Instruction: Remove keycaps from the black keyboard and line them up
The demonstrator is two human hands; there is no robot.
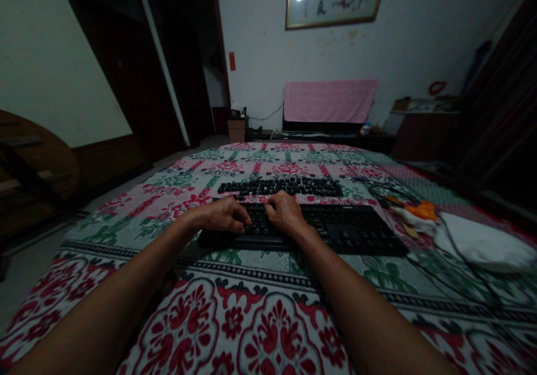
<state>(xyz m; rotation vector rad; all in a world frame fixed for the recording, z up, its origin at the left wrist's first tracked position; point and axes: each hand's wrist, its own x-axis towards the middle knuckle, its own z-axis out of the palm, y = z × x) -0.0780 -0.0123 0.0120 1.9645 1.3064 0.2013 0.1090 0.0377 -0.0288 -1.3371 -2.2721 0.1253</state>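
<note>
A black computer keyboard (335, 231) lies across the patterned cloth in front of me. My left hand (224, 216) rests over its left part, with thumb and forefinger apart on the keys. Just to the right, my right hand (283, 213) is above the keys with its fingers curled in and thumb and forefinger close together. Whatever sits between those fingertips is too small and dark to make out. Behind the keyboard stretch rows of loose black keycaps (281, 186), set out on the cloth. Both hands hide some of the keys beneath them.
A red, green and white cloth (277, 319) covers the table. On the right are a white bag (482, 243), an orange item (422, 210) and black cables (457, 246). Beyond the table, a pink cloth (329, 101) drapes over something by the wall.
</note>
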